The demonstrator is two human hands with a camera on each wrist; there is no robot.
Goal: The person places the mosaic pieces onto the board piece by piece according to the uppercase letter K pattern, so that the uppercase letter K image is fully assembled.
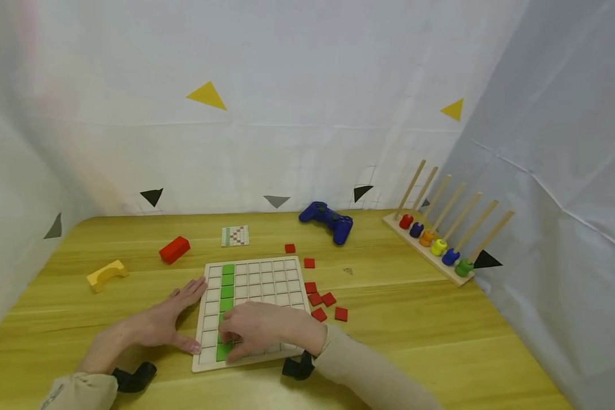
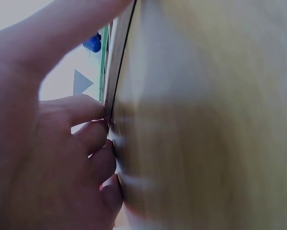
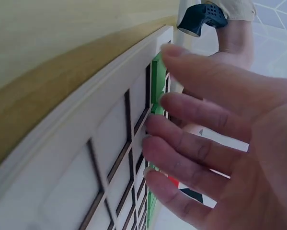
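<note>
Creased white sheeting (image 1: 312,119) with yellow, black and grey triangles hangs behind a wood-grain desk (image 1: 415,336). Far left lies a smooth yellow arched block (image 1: 105,271); next comes the left grip (image 1: 161,322), fingers spread apart, at the left rim of a pale board (image 1: 254,280), with a red brick-shaped block (image 1: 175,250) beyond. Flat at the near middle of the desk, the squarish board is ridged into cells and turned slightly, its right end farther away. Thin green tiles (image 1: 227,292) fill its second column, their strip's long axis running away from the person. Past the far rim lies a gridded card (image 1: 234,236). Over the strip's near end bends the right grip (image 1: 260,323), thumb and fingertips apart; whether it touches the tiles I cannot tell. Flat red square tiles (image 1: 315,299) scatter along the right rim, before a round-handled blue controller (image 1: 324,217) and a wooden stand (image 1: 416,242) with upright dowels and coloured beads.
</note>
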